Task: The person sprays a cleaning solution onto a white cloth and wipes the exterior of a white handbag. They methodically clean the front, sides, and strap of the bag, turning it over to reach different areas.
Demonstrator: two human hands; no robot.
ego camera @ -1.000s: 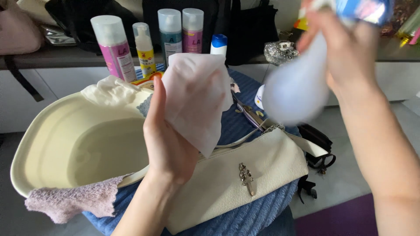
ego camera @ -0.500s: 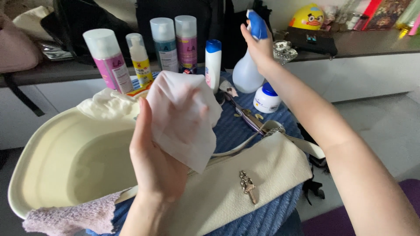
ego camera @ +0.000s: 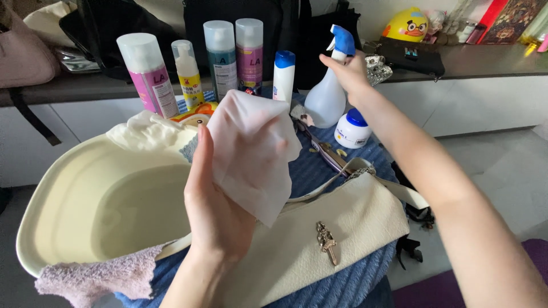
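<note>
My left hand [ego camera: 220, 211] holds a white wipe [ego camera: 251, 151] up in front of me, above a cream handbag [ego camera: 319, 239] with a small metal charm [ego camera: 327, 242]. The bag lies on a blue ribbed cloth [ego camera: 319, 171]. My right hand [ego camera: 353, 74] is stretched out to the back and grips the neck of a clear spray bottle [ego camera: 326, 97] with a blue trigger, which stands on the blue cloth.
A cream plastic basin [ego camera: 85, 199] fills the left, with a pink cloth [ego camera: 94, 279] over its rim and a cream cloth [ego camera: 145, 131] at its back. Several spray cans and bottles [ego camera: 222, 51] stand behind. A small white jar with a blue lid [ego camera: 352, 128] sits by the sprayer.
My right hand carried the spray bottle from close in front of me out to the back and set it down on the blue cloth. The left hand stayed up with the wipe.
</note>
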